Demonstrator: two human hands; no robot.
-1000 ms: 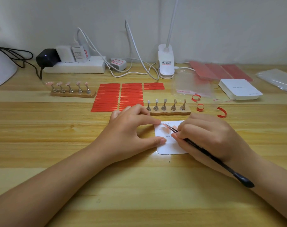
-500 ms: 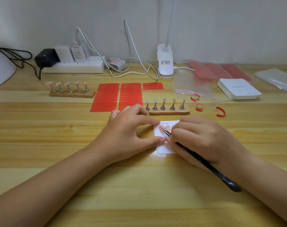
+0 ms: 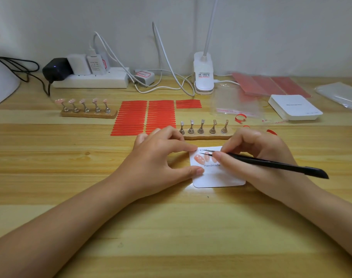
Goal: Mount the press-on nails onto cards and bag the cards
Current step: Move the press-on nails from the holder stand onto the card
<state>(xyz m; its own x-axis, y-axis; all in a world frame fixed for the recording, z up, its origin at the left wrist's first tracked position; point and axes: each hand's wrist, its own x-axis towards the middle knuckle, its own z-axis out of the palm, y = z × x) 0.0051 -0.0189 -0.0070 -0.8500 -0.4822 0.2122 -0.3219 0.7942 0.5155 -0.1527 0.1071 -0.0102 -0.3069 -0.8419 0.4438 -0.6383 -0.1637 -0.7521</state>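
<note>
Clearly the left hand (image 3: 161, 157) pins the white card (image 3: 217, 177) flat with fingertip and thumb while the right hand (image 3: 257, 155) pinches black tweezers (image 3: 271, 163) over the mounted peach press-on nails (image 3: 199, 158), where a careless nudge could skew one.

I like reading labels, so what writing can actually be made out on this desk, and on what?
"Handmade": on the white card under the hands.
Small print along the card's top edge: too small to read.
Red label on the white plug: blurred.
Lamp clip label: blurred.
Stack of cards print: too faint to read.
</note>
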